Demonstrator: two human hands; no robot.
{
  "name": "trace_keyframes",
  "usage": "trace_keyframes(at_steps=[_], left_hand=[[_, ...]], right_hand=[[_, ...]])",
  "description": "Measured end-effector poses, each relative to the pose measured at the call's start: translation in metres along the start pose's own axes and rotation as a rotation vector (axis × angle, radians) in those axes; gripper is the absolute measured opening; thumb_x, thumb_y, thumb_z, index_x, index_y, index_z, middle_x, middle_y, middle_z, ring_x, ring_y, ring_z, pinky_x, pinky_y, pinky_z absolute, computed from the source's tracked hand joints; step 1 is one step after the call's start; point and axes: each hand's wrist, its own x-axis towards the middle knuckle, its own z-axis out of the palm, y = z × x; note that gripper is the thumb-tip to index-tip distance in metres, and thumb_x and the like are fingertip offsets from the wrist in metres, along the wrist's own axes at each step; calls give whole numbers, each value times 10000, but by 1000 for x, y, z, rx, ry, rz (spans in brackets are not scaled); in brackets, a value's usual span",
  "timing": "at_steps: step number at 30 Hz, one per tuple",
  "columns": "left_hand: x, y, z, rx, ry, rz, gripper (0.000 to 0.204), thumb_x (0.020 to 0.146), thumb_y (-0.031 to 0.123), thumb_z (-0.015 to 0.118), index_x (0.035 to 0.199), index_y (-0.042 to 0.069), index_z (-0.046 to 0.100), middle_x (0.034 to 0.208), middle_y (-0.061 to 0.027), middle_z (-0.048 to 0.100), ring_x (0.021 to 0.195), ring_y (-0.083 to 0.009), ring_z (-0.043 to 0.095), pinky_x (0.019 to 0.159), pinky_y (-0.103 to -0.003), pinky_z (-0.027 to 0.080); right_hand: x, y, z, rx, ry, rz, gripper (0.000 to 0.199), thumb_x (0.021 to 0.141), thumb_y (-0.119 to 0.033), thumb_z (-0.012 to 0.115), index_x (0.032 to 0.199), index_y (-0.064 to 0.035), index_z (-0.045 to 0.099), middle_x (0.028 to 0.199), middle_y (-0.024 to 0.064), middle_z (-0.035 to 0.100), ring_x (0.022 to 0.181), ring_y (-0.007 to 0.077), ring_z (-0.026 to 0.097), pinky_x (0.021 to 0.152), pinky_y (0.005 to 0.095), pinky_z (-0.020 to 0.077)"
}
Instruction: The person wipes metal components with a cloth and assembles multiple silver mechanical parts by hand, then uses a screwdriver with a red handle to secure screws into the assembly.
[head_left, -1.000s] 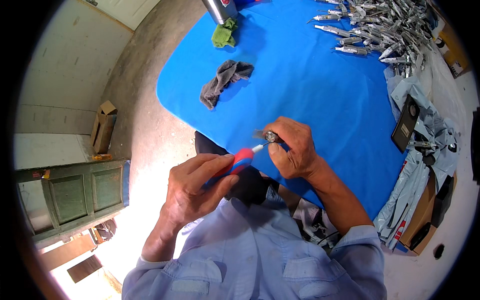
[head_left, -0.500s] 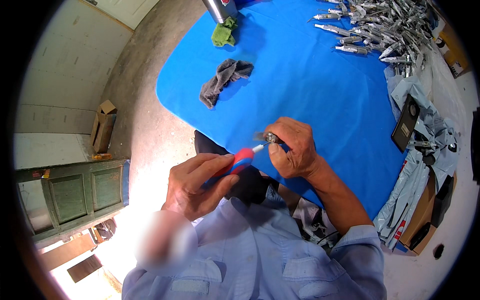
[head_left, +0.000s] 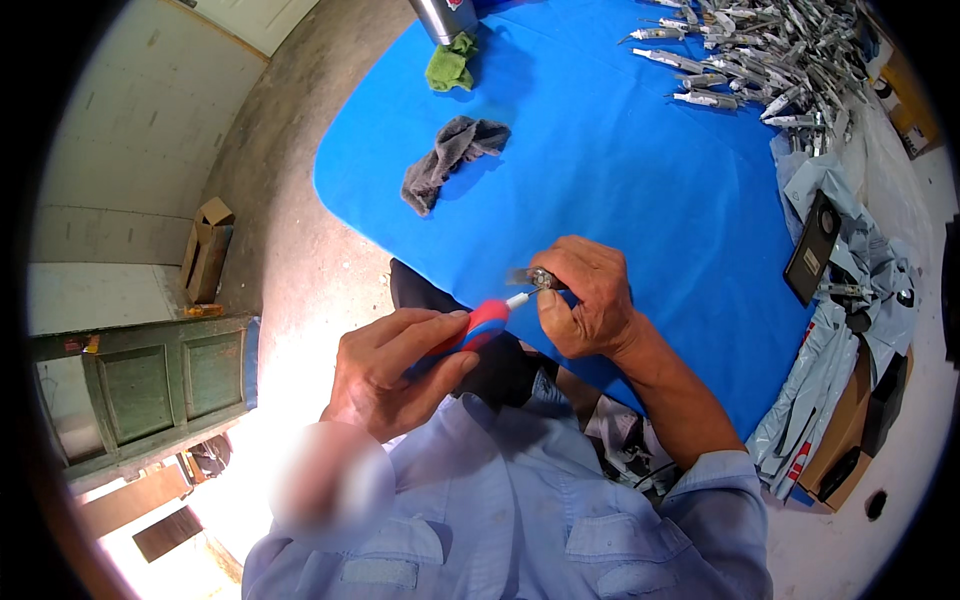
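Shirt (head_left: 520,500): light blue, woven, long-sleeved, buttoned down the front.
Chest pockets: two flapped patch pockets (head_left: 610,525), one on each side, with stitched edges.
Right sleeve (head_left: 715,480): rolled or pushed up, its cuff sitting in a thick fold partway up the forearm.
Left sleeve: hidden from view below the blurred patch; cannot tell how it sits.
Left hand (head_left: 395,370): bare, no glove, no ring or watch visible.
Right hand (head_left: 590,300): bare, no glove, wrist uncovered.
Legs: dark trousers (head_left: 500,365) showing just beyond the shirt front.
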Motion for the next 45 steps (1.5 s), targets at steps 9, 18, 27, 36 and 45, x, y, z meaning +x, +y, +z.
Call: trace_keyframes(at_steps=[9, 18, 27, 36, 45], left_hand=[[1, -1, -2, 14, -29, -8, 369, 842, 139, 894, 1170, 27, 769, 1028, -186, 779, 890, -284, 790, 726, -340, 623], [1, 0, -1, 208, -34, 83, 439, 790, 121, 927, 1190, 49, 758, 1082, -176, 769, 927, -303, 790, 760, -368, 651], [2, 1, -3, 120, 29, 57, 379, 819, 126, 898, 1166, 51, 765, 1040, -151, 771, 852, -280, 783, 701, -353, 647], [-1, -2, 0, 105, 23, 64, 393, 822, 139, 905, 1175, 40, 763, 1051, -168, 771, 877, -288, 785, 715, -348, 643], [5, -4, 6, 71, 25, 68, 414, 830, 132, 902, 1197, 14, 750, 1042, -189, 767, 877, -286, 777, 728, -342, 615]], right_hand=[[0, -1, 1, -15, -9, -10, 104, 730, -57, 642, 833, -49, 634, 690, 102, 583, 597, 320, 581, 535, 420, 449], [0, 0, 1, -6, -44, -12, 106, 750, -42, 632, 855, -33, 626, 701, 113, 578, 603, 330, 589, 543, 430, 458], [0, -2, -3, 35, -59, 20, 125, 798, -116, 646, 889, -32, 628, 710, 114, 588, 614, 322, 605, 557, 427, 478], [0, -2, -3, 90, -49, 86, 87, 807, -63, 637, 887, -29, 626, 712, 109, 594, 599, 307, 607, 543, 400, 469], [-1, 1, -4, 75, -58, 88, 83, 817, -72, 635, 887, -29, 626, 700, 109, 589, 594, 312, 605, 544, 406, 467]])
